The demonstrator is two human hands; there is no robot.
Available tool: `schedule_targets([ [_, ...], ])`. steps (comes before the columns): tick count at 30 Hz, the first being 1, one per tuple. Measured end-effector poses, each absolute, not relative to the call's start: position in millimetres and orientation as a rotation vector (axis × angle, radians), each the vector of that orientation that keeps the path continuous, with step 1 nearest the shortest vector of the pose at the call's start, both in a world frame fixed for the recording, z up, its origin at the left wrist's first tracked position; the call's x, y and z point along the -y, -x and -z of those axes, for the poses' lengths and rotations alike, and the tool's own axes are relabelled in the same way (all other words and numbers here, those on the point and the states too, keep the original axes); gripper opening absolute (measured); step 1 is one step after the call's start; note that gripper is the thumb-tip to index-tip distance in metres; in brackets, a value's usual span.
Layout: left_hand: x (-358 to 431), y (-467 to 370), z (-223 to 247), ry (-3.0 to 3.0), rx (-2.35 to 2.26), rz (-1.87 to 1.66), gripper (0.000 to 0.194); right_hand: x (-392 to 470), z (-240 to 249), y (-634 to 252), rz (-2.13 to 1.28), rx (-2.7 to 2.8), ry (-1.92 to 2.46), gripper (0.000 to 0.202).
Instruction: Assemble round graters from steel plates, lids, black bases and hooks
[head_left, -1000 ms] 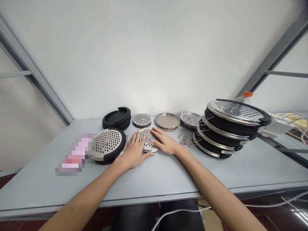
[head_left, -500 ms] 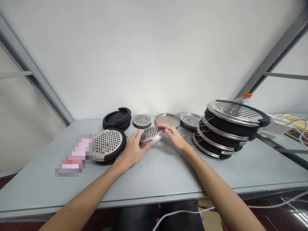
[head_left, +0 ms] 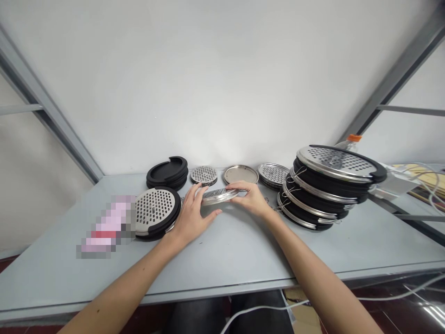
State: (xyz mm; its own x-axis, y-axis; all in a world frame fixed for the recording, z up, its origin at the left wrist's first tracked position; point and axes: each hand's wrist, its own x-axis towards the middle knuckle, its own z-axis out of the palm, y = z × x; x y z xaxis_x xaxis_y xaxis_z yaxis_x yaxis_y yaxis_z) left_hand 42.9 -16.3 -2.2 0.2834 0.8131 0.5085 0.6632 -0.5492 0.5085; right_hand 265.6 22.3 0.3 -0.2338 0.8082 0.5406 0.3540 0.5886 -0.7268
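A round perforated steel disc is held just above the grey counter, near its middle, lifted almost flat so only its thin rim and a sliver of the holed face show. Both hands pinch it by the edge: the left hand grips the rim at nine o'clock, thumb underneath and fingers curved over the top, while the right hand closes on the rim at three o'clock. Gripping opposite edges likely keeps the thin disc level.

At nine o'clock from the disc, one steel strainer plate in a black ring lies flat, close by the left hand. Farther left is a blurred pink object.

Along the back, from eleven to one o'clock, sit four things in a row: a stack of black rings, a small perforated disc, a plain steel lid and another perforated disc.

At three o'clock, a leaning pile of ring-and-plate units stands, roughly five high, though the exact count is hard to tell. Small wire clips lie at its foot. An orange-capped bottle shows behind the pile.
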Motion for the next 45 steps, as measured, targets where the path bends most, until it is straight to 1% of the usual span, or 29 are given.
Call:
schedule_targets([
  [3, 15, -42, 1, -2.382, -1.302, -1.221, 0.035, -21, 0, -265, -0.533, 1.832, 0.956, 0.032],
  [6, 14, -42, -1, -2.317, -1.157, -1.305, 0.023, -21, 0, -265, -0.518, 1.836, 0.948, 0.032],
  [8, 14, -44, -2, -2.208, -1.082, -1.361, 0.022, -22, -1, -264, -0.550, 1.816, 0.964, 0.035],
  [13, 15, -50, -3, -1.805, -1.014, -1.433, 0.021, -23, -3, -266, -0.830, 1.722, 0.966, 0.061],
  [15, 15, -50, -3, -1.675, -0.985, -1.441, 0.022, -23, -3, -266, -0.995, 1.702, 0.929, 0.057],
  [18, 14, -50, -4, -1.515, -0.954, -1.469, 0.025, -21, -1, -265, -1.185, 1.673, 0.911, 0.044],
  [23, 12, -50, -5, -1.403, -0.937, -1.453, 0.029, -21, 2, -263, -1.235, 1.609, 0.926, 0.038],
  [26, 10, -50, -3, -1.415, -0.935, -1.416, 0.032, -21, 0, -264, -1.170, 1.589, 0.922, 0.034],
  [29, 9, -49, 0, -1.559, -1.008, -1.445, 0.039, -20, -4, -265, -1.056, 1.606, 0.923, 0.031],
  [34, 14, -47, 3, -2.112, -1.221, -1.570, 0.059, -18, -10, -272, -0.610, 1.735, 0.922, 0.018],
  [36, 16, -47, 2, -2.294, -1.232, -1.585, 0.063, -18, -10, -275, -0.455, 1.781, 0.899, 0.015],
  [38, 18, -47, 1, -2.409, -1.240, -1.589, 0.065, -17, -9, -275, -0.312, 1.865, 0.870, 0.017],
  [40, 19, -46, 0, -2.486, -1.250, -1.585, 0.065, -17, -7, -273, -0.155, 1.998, 0.853, 0.024],
  [42, 18, -45, 0, -2.563, -1.243, -1.560, 0.061, -16, -5, -269, -0.018, 2.120, 0.853, 0.027],
  [45, 15, -42, 1, -2.688, -1.179, -1.452, 0.048, -14, -3, -263, 0.069, 2.199, 0.846, 0.027],
])
